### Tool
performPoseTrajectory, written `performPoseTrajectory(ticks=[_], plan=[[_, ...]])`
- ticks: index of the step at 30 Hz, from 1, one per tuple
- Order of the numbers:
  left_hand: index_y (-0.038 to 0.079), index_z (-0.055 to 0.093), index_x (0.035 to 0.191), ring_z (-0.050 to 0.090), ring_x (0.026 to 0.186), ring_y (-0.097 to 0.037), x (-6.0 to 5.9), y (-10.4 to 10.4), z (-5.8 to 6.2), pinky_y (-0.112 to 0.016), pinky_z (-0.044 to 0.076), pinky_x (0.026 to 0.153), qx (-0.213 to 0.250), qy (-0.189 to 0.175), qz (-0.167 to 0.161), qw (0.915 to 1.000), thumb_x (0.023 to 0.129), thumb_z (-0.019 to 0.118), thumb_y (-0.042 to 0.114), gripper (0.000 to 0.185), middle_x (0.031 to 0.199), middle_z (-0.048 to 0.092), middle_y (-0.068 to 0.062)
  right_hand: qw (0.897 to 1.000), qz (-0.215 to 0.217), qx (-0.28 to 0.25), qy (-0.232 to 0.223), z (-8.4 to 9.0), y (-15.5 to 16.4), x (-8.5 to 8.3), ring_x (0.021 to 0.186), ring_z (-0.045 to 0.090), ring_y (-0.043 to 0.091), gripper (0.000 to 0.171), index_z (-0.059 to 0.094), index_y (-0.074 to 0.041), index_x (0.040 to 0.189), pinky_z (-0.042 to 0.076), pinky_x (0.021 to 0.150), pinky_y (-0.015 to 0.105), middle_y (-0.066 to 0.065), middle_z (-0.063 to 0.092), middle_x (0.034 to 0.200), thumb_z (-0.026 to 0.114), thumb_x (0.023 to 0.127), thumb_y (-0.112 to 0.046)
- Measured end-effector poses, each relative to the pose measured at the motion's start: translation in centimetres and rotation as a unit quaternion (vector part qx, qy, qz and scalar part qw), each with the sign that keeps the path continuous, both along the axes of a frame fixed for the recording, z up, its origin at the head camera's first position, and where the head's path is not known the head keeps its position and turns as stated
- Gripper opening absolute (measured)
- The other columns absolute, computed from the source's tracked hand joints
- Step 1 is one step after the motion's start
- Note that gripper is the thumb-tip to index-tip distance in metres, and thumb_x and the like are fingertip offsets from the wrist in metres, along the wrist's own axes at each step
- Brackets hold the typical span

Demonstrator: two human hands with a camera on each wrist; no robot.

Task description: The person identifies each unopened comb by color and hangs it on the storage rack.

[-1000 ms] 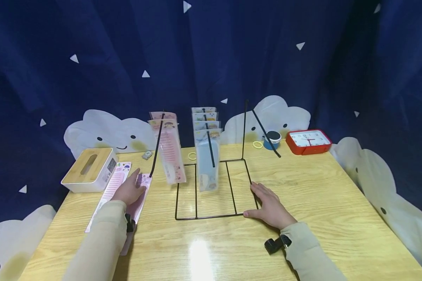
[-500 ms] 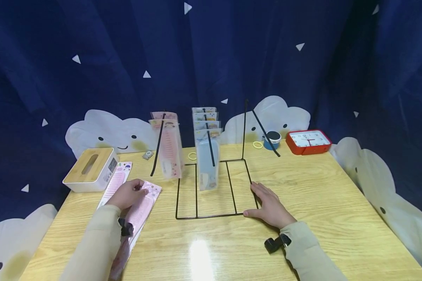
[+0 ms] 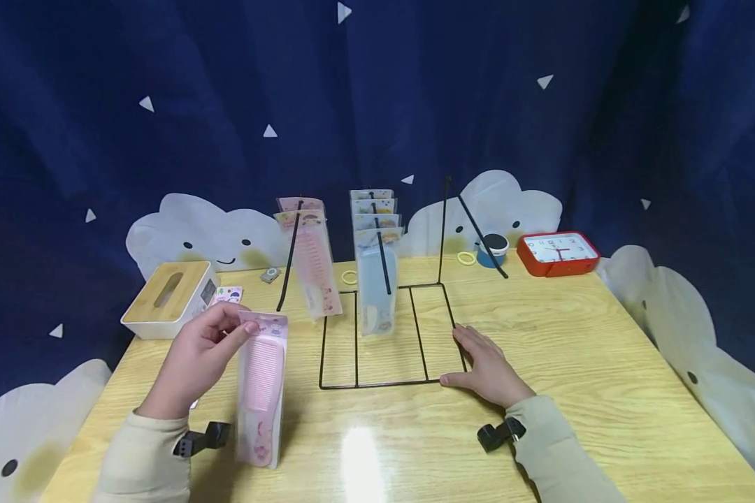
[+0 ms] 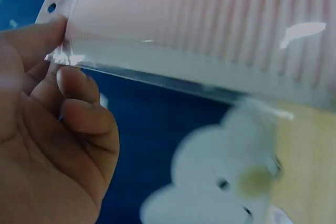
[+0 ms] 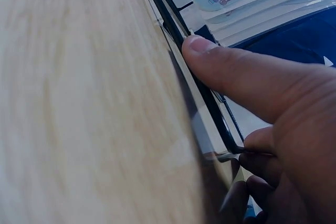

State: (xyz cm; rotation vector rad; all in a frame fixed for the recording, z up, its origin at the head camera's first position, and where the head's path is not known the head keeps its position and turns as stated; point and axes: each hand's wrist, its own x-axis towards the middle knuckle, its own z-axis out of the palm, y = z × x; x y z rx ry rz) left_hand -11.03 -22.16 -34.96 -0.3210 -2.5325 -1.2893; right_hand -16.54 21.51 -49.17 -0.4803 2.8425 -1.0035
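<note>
**Left hand lifts a packaged pink comb; right hand rests on the wire rack**

The curtain (image 3: 377, 91) fills the background, dark blue with small white triangles, and white cloud cushions (image 3: 201, 234) line its foot. In front of it lies the wooden bench (image 3: 604, 363), pale and glossy.

The left arm reaches in from the lower left, its sleeve ending at the wrist. The left hand (image 3: 195, 356) is raised above the bench and pinches the top edge of the comb pack (image 3: 261, 388) between thumb and fingertips (image 4: 79, 85); the pack hangs upright, its lower end close to the bench. The right hand (image 3: 487, 367) lies low on the bench, palm down, fingers fairly straight. In the right wrist view its thumb (image 5: 231, 72) lies along the wire of the rack (image 3: 390, 335) at the base's near right corner.

The rack is black wire with a flat base divided into three bays and slanted hooks rising behind. Pink combs (image 3: 311, 262) hang on the left hook, blue ones (image 3: 376, 279) on the middle; the right hook (image 3: 478, 227) is bare. It stands between the two hands.

A tissue box (image 3: 170, 297) with a wooden lid sits at the far left, a red clock (image 3: 558, 251) at the far right, and a small pot (image 3: 493, 248) just left of the clock.

The held pack is a clear sleeve with a pink wide-toothed comb inside, a printed header card and a punched hole near the top.
</note>
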Motion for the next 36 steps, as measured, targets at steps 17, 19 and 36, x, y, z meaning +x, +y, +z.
performPoseTrajectory(ticks=[17, 19, 36], plan=[[-0.001, 0.068, 0.101, 0.062, 0.077, -0.010, 1.6, 4.1, 2.9, -0.019, 0.047, 0.063, 0.109, 0.114, -0.055, 0.9859, 0.090, 0.063, -0.014, 0.018, 0.089, 0.071, 0.001, 1.000, 0.002, -0.001, 0.009, -0.5, 0.3, -0.1, 0.149, 0.022, 0.041, 0.103, 0.035, 0.001, 0.154, 0.016, 0.116, 0.063, 0.019, 0.032, 0.160, 0.082, 0.078, -0.051], [0.001, 0.068, 0.101, 0.063, 0.077, -0.010, 1.5, 4.2, 2.8, -0.020, 0.047, 0.063, 0.104, 0.112, -0.050, 0.9870, 0.091, 0.064, -0.012, 0.017, 0.089, 0.072, 0.002, 1.000, 0.000, -0.002, 0.008, -0.5, 0.3, -0.1, 0.149, 0.021, 0.041, 0.103, 0.035, 0.001, 0.154, 0.016, 0.116, 0.063, 0.018, 0.032, 0.160, 0.082, 0.078, -0.052], [0.000, 0.068, 0.104, 0.059, 0.073, -0.007, -1.2, 4.6, 2.6, -0.018, 0.047, 0.061, 0.095, 0.077, -0.002, 0.9925, 0.097, 0.064, 0.001, 0.008, 0.089, 0.071, 0.008, 1.000, 0.000, -0.003, 0.009, -0.2, 0.2, -0.1, 0.149, 0.022, 0.041, 0.102, 0.035, 0.001, 0.153, 0.015, 0.116, 0.062, 0.019, 0.032, 0.160, 0.082, 0.078, -0.050]])
